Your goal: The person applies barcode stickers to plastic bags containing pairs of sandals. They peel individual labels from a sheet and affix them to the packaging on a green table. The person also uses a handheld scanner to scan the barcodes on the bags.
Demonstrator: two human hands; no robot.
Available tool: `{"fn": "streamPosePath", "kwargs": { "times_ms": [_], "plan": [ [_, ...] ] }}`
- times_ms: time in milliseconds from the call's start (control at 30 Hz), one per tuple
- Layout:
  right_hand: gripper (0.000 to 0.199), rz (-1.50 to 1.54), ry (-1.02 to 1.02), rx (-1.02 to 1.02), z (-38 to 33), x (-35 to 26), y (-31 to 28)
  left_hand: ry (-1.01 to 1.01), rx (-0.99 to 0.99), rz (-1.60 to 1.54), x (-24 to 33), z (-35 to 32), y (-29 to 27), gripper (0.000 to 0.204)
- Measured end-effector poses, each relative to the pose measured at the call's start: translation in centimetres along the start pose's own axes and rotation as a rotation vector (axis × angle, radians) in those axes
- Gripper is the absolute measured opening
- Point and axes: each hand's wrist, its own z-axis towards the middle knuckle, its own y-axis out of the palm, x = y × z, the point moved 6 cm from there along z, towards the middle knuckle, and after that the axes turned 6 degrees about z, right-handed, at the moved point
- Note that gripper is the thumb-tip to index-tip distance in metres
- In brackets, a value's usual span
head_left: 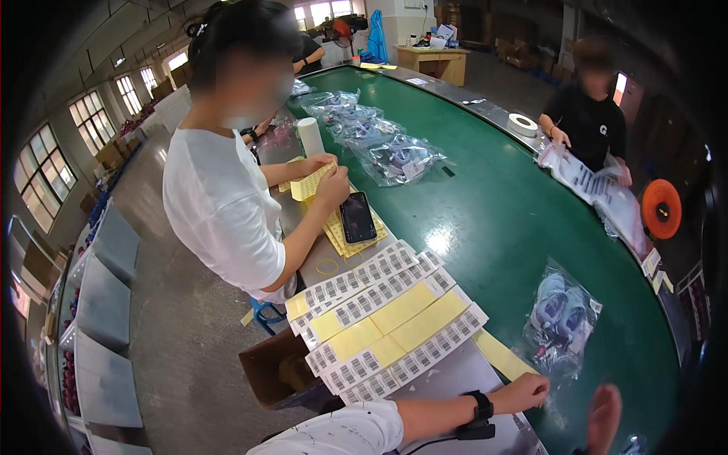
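My left hand [522, 392] reaches in from the lower edge, with a black band on its wrist. Its fingers are curled closed, and whatever they may hold is too small to make out. It hovers beside the end of a yellow backing strip [500, 356]. To its right, my right hand [604, 415] is stretched upright over the green belt, fingers straight and slightly blurred. Just beyond both hands lies a clear bag of blue-purple shoes [560, 312]. Left of my left hand, sheets of barcode labels [436, 345] overlap on the metal ledge, some strips bare yellow.
A green conveyor belt [485, 220] carries several bagged shoes [398, 155] farther off. At the left, a person in white [220, 189] handles yellow label sheets beside a phone [356, 218]. Across the belt, a person in black [591, 114] holds plastic bags. A cardboard box [262, 371] stands below the ledge.
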Motion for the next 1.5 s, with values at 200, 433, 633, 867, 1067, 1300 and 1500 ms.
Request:
{"fn": "streamPosePath", "kwargs": {
  "times_ms": [200, 433, 633, 867, 1067, 1300, 1500],
  "plan": [
    [0.021, 0.432, 0.22, 0.25, -14.1, 9.6, 4.7, 0.222, 0.111, 0.268, 1.9, -2.1, 0.1, 0.013],
    [0.02, 0.27, 0.086, 0.286, -16.3, 14.1, 5.8, 0.33, -0.57, 0.171, 19.0, -13.8, -6.9, 0.019],
    [0.011, 0.104, 0.065, 0.391, -16.2, 13.9, 8.8, -0.621, -0.128, 0.259, 9.5, -32.0, -24.0, 0.02],
    [0.011, 0.04, 0.042, 0.384, -15.9, 13.6, 9.7, -1.242, 0.763, 0.138, -13.3, -61.4, -31.5, 0.011],
    [0.01, 0.014, -0.007, 0.415, -16.2, 13.7, 9.8, -1.323, 0.844, 0.176, -16.1, -61.2, -31.2, 0.014],
    [0.01, -0.019, -0.033, 0.472, -16.5, 14.1, 9.7, -1.143, 0.898, 0.295, -14.8, -56.4, -35.3, 0.016],
    [0.012, -0.056, -0.054, 0.474, -16.6, 13.9, 9.5, -0.869, 1.344, -0.165, -10.5, -50.9, -34.2, 0.032]
  ]
}}
